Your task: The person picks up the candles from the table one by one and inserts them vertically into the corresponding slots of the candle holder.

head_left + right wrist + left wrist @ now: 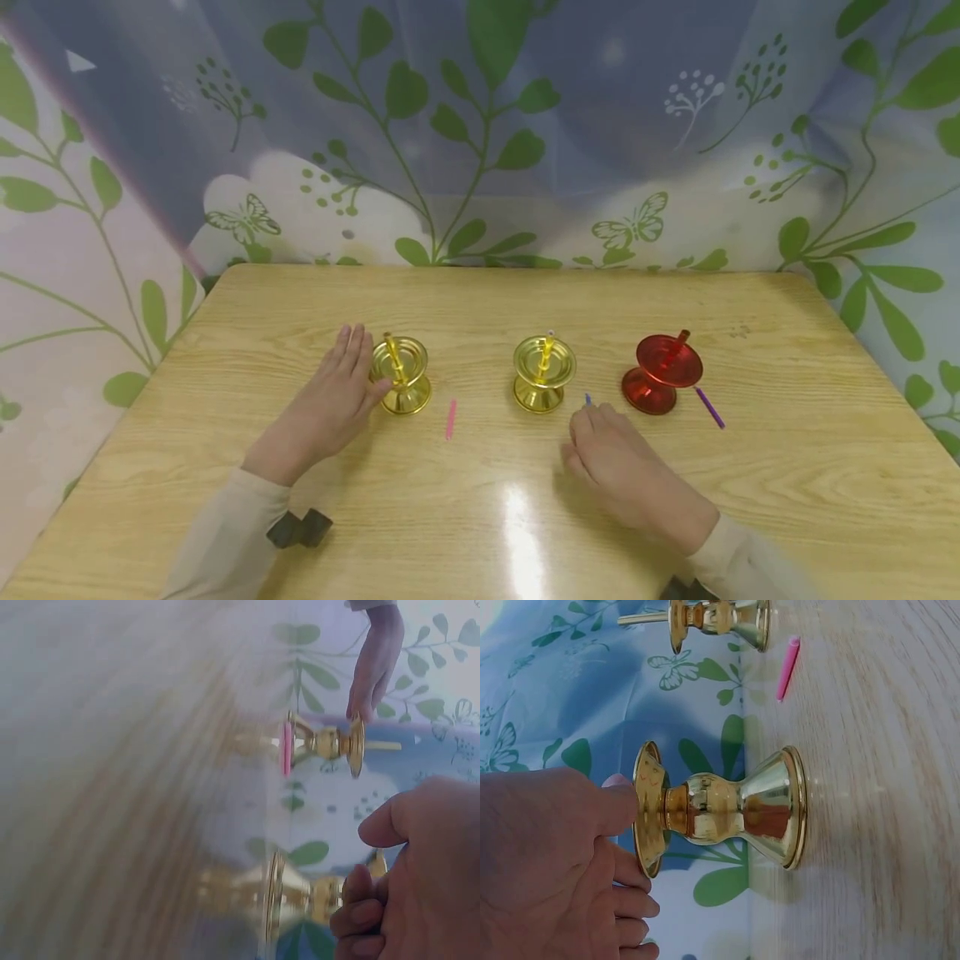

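My left hand (330,404) is at the left gold candle holder (406,402), its fingers straight along the left side of the dish. In the left wrist view the thumb reaches right to the rim of this upright holder (769,806). Low over the table, my right hand (618,462) has loosely curled fingers. Just beyond them shows the tip of a blue stick (588,399), like a thin candle; the rest is hidden. In the right wrist view the right hand (427,877) shows nothing between thumb and fingers. Another gold candle holder (538,398) stands to its left.
A red candle holder (651,392) stands right of the gold ones, with a purple stick (709,408) lying beside it. Between the gold holders lies a pink stick (451,419). Behind the wooden table (465,300) hangs a leaf-patterned curtain (585,167).
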`<state>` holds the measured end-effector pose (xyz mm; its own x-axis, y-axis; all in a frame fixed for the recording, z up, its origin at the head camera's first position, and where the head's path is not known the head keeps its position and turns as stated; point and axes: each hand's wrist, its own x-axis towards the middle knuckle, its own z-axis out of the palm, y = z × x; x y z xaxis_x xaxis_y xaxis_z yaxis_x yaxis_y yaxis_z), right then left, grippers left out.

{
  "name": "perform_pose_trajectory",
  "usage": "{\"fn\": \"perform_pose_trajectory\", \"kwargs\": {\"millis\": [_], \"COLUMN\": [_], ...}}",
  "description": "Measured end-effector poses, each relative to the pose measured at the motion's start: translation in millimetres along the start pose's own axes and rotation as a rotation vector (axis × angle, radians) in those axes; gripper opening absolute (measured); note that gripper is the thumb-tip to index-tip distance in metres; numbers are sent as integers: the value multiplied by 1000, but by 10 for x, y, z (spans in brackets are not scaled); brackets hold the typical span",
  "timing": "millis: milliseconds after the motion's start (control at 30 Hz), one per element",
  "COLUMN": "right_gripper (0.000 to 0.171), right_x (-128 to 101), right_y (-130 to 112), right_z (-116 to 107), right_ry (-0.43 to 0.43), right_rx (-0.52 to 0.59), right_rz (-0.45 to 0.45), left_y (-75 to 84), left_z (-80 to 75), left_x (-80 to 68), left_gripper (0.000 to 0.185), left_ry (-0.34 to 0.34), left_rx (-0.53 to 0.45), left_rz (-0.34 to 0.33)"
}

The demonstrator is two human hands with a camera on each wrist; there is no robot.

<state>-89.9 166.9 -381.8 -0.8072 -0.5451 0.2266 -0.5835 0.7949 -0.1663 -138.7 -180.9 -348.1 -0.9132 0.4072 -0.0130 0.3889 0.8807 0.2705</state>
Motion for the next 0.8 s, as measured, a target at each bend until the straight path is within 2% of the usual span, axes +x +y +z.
{"fn": "perform_pose_trajectory", "kwargs": {"millis": [300, 567, 800], "right_gripper": [23, 21, 22], "right_x": [196, 315, 372], "right_y": [-225, -370, -416], "right_z": [101, 199, 230], "right_ry": [-92, -85, -63], "right_rx": [29, 13, 15], "right_rz": [18, -38, -48], "left_y": [-11, -11, -5], "left_z": [11, 18, 30], "left_x": [10, 0, 5], "left_gripper": [69, 69, 68], "left_ry": [-11, -4, 2], "left_rx": [7, 17, 13], "left_rz": [-1, -6, -2]}}
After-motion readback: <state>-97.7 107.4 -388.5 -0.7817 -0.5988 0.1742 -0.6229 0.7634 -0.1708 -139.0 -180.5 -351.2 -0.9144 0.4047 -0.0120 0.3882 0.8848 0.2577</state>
